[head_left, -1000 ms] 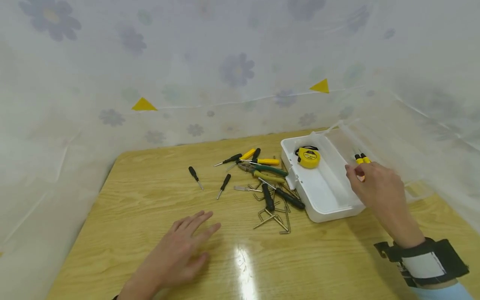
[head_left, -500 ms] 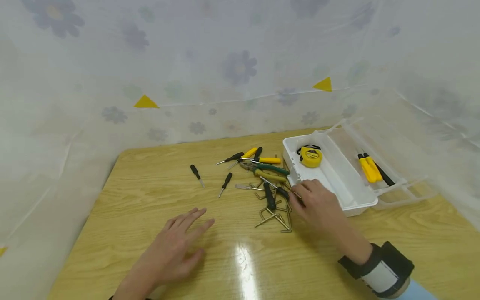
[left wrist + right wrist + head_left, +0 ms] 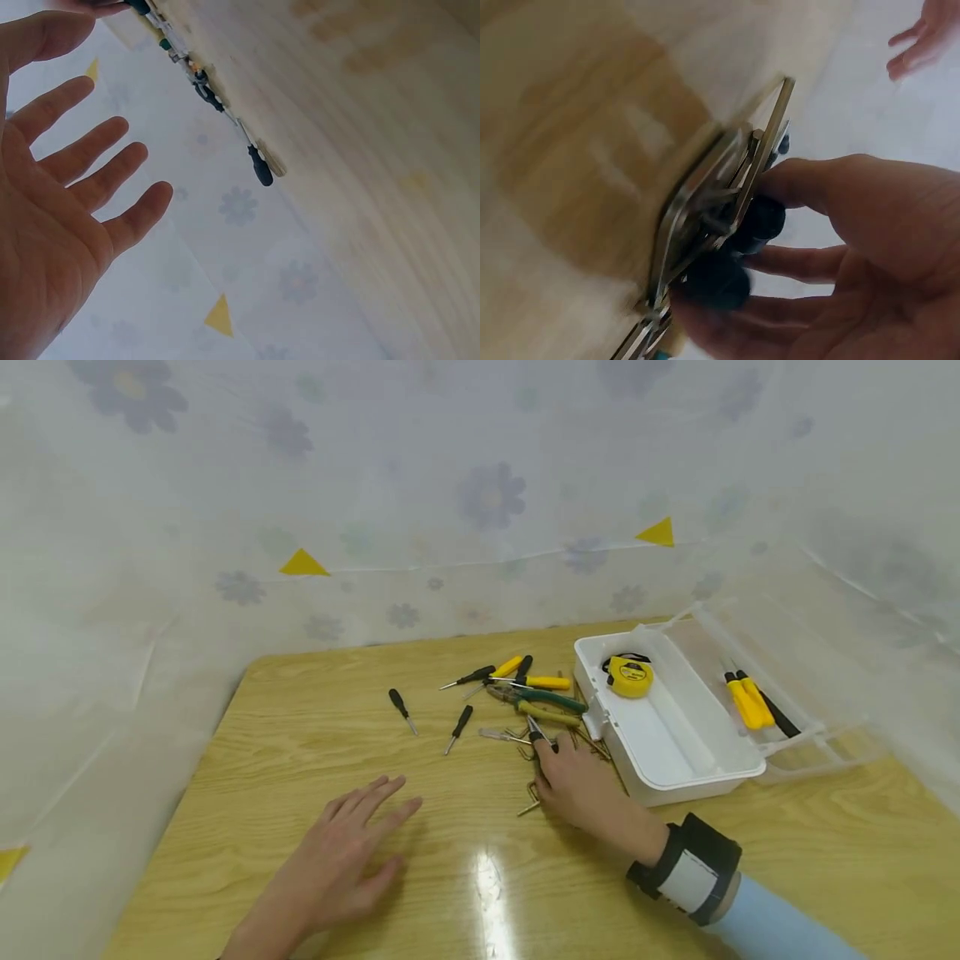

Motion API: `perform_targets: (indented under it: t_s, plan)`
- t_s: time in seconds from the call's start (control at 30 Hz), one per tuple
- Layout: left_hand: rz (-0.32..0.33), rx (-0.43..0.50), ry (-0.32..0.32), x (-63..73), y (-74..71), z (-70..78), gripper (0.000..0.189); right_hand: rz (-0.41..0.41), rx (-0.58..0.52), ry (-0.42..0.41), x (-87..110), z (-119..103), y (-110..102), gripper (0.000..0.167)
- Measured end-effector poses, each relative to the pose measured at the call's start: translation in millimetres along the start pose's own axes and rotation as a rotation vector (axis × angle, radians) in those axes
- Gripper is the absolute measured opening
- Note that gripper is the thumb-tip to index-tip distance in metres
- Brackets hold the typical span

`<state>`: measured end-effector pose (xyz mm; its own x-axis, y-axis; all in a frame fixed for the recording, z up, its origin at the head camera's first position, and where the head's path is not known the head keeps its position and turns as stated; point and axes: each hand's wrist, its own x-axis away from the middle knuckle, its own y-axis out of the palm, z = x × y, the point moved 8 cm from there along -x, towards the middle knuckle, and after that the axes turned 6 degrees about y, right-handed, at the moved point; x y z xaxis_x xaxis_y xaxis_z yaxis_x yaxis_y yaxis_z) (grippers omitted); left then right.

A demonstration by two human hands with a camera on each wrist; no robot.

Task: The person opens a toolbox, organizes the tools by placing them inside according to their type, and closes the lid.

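Note:
My right hand [image 3: 581, 781] is over the pile of tools, left of the white toolbox [image 3: 693, 789]. In the right wrist view, its thumb and fingers curl round two black screwdriver handles [image 3: 761, 221]. Brass-coloured hex keys [image 3: 784, 105] lie against these handles, and in the head view the hand covers much of that heap. Apart from the tools, my left hand [image 3: 337, 852] hovers above the table with fingers spread, holding nothing; its palm shows in the left wrist view. Pliers [image 3: 551, 699] with green and yellow handles lie just beyond the right hand.
A yellow tape measure [image 3: 630, 678] sits inside the toolbox. Its clear lid [image 3: 817, 760] lies open on the right, bearing yellow-handled tools [image 3: 746, 702] and a black one. Small black screwdrivers [image 3: 459, 727] and several yellow-handled ones [image 3: 547, 682] lie on the wooden table [image 3: 315, 710].
My right hand has left the lid, where the yellow-handled tools now lie, and has moved left and down onto the black-handled screwdrivers. The left hand has barely moved.

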<state>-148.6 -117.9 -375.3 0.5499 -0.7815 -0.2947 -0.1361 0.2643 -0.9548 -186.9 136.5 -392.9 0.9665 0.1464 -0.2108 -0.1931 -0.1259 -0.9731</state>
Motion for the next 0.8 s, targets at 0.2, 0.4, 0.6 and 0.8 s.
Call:
perform_targets:
  t_s: [0.2,0.4,0.6,0.8]
  plan:
    - [-0.008,0.004,-0.007,2.2,-1.7,-1.0,0.065,-0.183,-0.201,-0.137,-0.1,-30.8,7.1,0.04]
    - [0.052,-0.013,0.016,2.8,-5.4,0.1,0.064,-0.131,-0.14,-0.199,-1.1,-42.9,2.3,0.028]
    - [0.06,-0.009,0.019,4.2,-5.0,0.4,0.065,-0.045,-0.137,-0.212,-4.4,-28.6,-12.5,0.019]
    - [0.064,-0.004,0.014,3.6,-5.0,-0.7,0.065,0.157,-0.273,-0.253,-1.0,-6.6,-46.0,0.019]
